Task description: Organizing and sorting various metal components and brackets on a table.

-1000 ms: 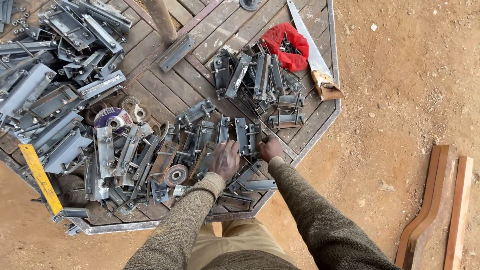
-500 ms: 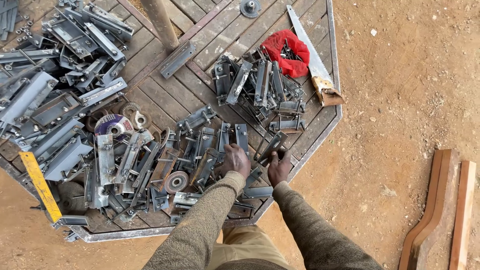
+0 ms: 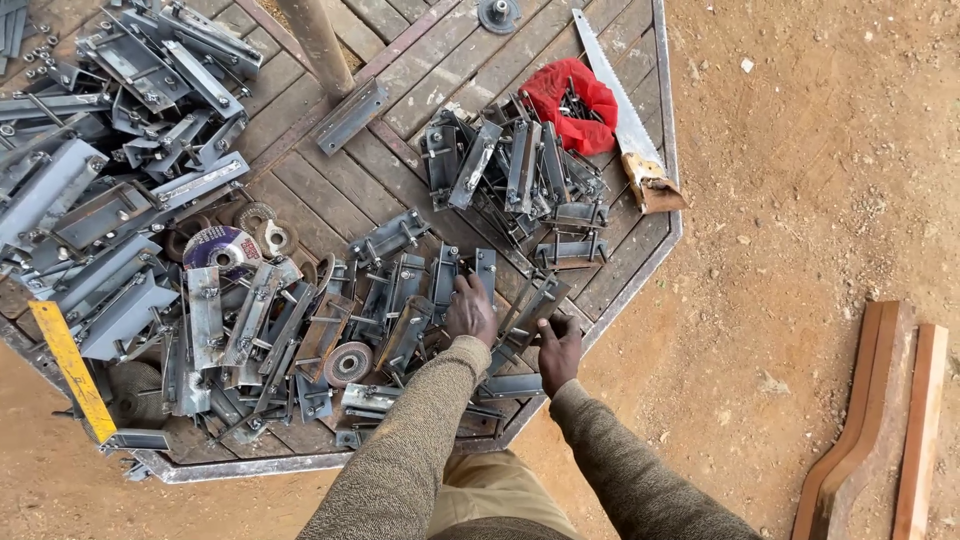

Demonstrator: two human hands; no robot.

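Both hands have slid nearer along the pile since the earlier frames, the right one dropping toward the near edge of the octagonal wooden slat table (image 3: pixel 420 60). Now the left hand (image 3: pixel 470 310) lies palm down on the grey welded steel brackets (image 3: pixel 400 295) heaped at the table's near middle, its fingers curled together over the top of one upright piece; whether they actually grip it cannot be told. Just right of it, the right hand (image 3: pixel 558 345) closes its fingers on the near end of a flat grey steel bracket with a slot (image 3: pixel 530 305), which slants away toward the far right and rests on the pile.

Farther off sits a second heap of grey brackets (image 3: pixel 510 175), with a crumpled red cloth (image 3: pixel 570 100) behind it and a handsaw with a wooden handle (image 3: pixel 625 125) along the right rim. At the left lie long grey steel channels (image 3: pixel 90 210), round grinding discs (image 3: pixel 222 247) and a yellow measuring rule (image 3: pixel 70 370). Two reddish wooden boards (image 3: pixel 900 420) lie on the bare earth well to the right.
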